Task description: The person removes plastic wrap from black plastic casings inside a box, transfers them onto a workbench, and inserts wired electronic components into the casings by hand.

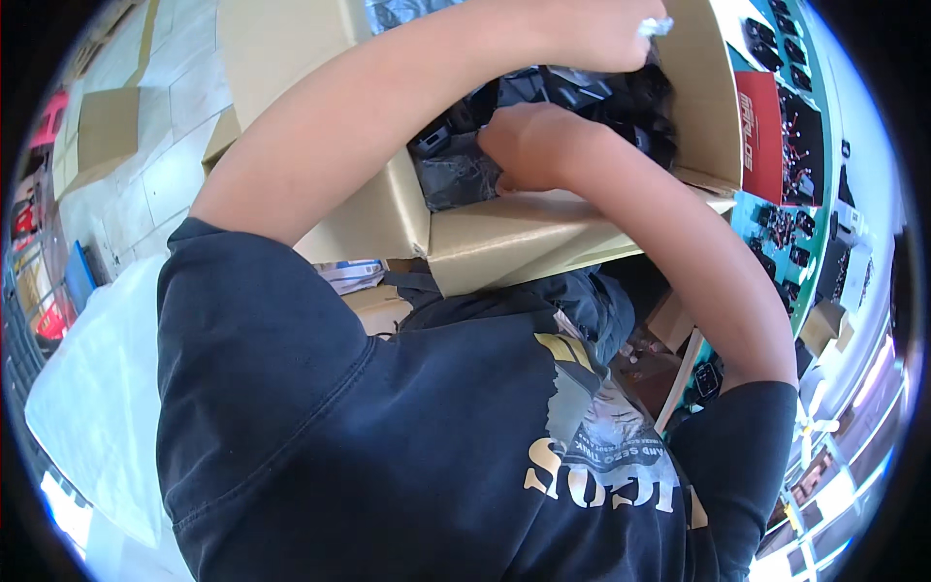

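An open cardboard box [524,238] stands in front of me, filled with black plastic parts [582,92], some in see-through bags. My left hand [601,34] reaches across to the box's far right side, its fingers curled closed. A small crumpled whitish piece [657,26], perhaps plastic film, sticks out from it. Beneath the left forearm, my right hand [531,145] is inside the box with bent fingers, against a bagged dark item [458,179]. The fingertips are mostly hidden, so what they grip does not show.
At the right, a red box [758,136] stands beside a green-blue bench with several small black parts [776,233]. A white plastic sack [97,398] sits at the left. Another cardboard piece [109,126] lies on the tiled floor.
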Demonstrator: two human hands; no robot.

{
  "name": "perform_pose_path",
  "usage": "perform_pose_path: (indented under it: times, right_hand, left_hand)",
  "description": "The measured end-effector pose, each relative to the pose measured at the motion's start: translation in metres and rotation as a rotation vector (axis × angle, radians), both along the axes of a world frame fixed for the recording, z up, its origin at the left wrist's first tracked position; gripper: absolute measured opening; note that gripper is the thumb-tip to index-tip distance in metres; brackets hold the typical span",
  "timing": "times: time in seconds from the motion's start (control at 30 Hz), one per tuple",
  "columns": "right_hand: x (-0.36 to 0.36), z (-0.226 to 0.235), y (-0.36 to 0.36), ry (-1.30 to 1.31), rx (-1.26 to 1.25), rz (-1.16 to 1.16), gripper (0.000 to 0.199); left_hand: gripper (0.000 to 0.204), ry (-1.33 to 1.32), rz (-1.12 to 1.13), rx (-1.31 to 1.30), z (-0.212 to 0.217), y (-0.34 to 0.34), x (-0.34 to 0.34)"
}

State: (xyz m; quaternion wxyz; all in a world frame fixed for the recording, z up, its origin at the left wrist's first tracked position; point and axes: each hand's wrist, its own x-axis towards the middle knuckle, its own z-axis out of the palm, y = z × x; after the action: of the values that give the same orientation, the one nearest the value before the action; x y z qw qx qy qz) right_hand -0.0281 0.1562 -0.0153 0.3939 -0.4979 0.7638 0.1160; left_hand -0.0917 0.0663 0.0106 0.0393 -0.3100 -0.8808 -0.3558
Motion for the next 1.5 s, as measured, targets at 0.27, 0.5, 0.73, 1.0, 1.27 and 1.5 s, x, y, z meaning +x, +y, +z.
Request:
perform_pose_path:
  times: [0.27, 0.5, 0.73, 1.0, 1.27, 1.5]
  right_hand:
    - [-0.025, 0.01, 0.031, 0.004, -0.104, -0.179, 0.009]
    - [-0.033, 0.022, 0.088, -0.138, -0.592, -0.444, 0.006]
    - [-0.033, 0.036, 0.128, -0.259, -0.755, -0.8, 0.008]
    - [-0.019, 0.06, 0.123, -0.302, -0.85, -1.002, 0.013]
    - [0.019, 0.031, 0.011, -0.146, -0.389, -0.041, 0.016]
    - [0.04, -0.008, -0.028, -0.073, -0.271, 0.0, 0.018]
  left_hand:
    - [0.012, 0.024, 0.031, 0.12, 0.004, 0.001, 0.001]
    - [0.015, -0.116, 0.012, 0.003, 0.006, -0.002, -0.002]
    - [0.018, -0.399, -0.251, -0.078, 0.003, -0.006, 0.014]
    - [0.016, -0.361, -0.334, 0.02, -0.012, -0.002, 0.005]
    - [0.02, -0.103, -0.33, 0.043, -0.015, 0.01, -0.008]
    - [0.029, -0.026, -0.189, 0.008, -0.031, 0.025, -0.01]
